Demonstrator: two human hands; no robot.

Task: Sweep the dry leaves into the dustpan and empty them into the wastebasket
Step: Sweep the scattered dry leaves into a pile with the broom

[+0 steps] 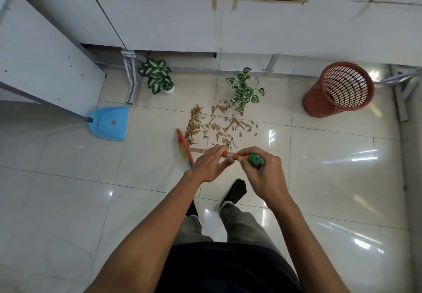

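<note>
Brown dry leaves [219, 125], blue dustpan [112, 122], red latticed wastebasket [338, 89], orange broom [185, 147] (green handle cap), glossy cream floor tiles [68, 201].

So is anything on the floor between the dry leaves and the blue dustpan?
Nothing visible apart from the broom. Its head sits at the left edge of the dry leaves, on the dustpan's side. Beyond it, only bare tile separates the leaves from the dustpan. The two potted plants stand further back, clear of that path.

Dry leaves [217, 126] lie between dustpan [112, 123] at left and wastebasket [338, 89] at right.
</note>
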